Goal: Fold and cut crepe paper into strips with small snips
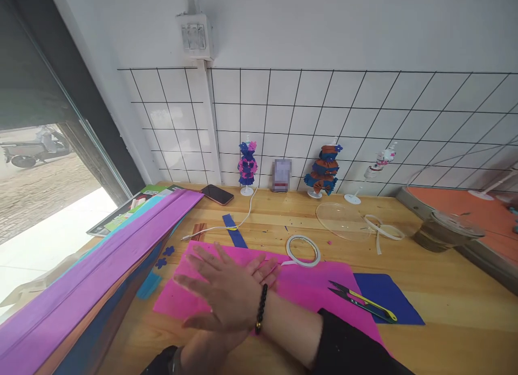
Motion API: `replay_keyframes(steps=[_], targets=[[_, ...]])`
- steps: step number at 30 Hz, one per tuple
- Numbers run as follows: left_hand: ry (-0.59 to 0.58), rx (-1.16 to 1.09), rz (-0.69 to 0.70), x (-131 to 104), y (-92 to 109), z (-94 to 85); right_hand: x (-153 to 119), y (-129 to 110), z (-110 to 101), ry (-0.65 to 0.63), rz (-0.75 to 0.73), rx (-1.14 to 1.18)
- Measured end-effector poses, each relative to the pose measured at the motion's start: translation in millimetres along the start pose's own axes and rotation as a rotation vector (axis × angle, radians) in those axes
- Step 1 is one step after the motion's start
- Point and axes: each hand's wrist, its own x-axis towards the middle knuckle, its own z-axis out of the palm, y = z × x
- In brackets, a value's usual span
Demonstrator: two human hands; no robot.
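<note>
My right hand (222,291), with a black bead bracelet (261,309) at its wrist, reaches left over the pink sheet (315,280), fingers spread and holding nothing. Beneath it crosses my left hand (266,270), mostly hidden; its fingers show past the right wrist, stretched out with the palm seemingly up. Beside those fingers, a roll of white tape (303,251) lies on the sheet's far edge with a loose end. On the sheet's right part rest yellow-handled thread snips (364,302), partly over a dark blue sheet (388,297).
Long purple sheets (133,251) are stacked at the left. A white cable (247,210), a blue strip (234,232) and a phone (217,194) lie behind. Decorated stands (247,167) line the tiled wall. A clear disc (340,221) and a lidded container (445,232) are at right.
</note>
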Motion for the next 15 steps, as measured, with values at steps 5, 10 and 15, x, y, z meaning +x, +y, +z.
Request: replay_keyframes(steps=[5,10,15], targets=[[0.001,-0.060,-0.122,2.6,16.7,2.4,-14.9,40.1,7.4,0.003,0.138,-0.044],[0.165,0.100,-0.171,8.6,15.8,8.9,-37.1,51.4,7.2,0.060,0.220,-0.117],[0.405,0.261,-0.094,-2.0,34.5,7.4,-74.3,52.3,-1.7,0.212,0.281,-0.070]])
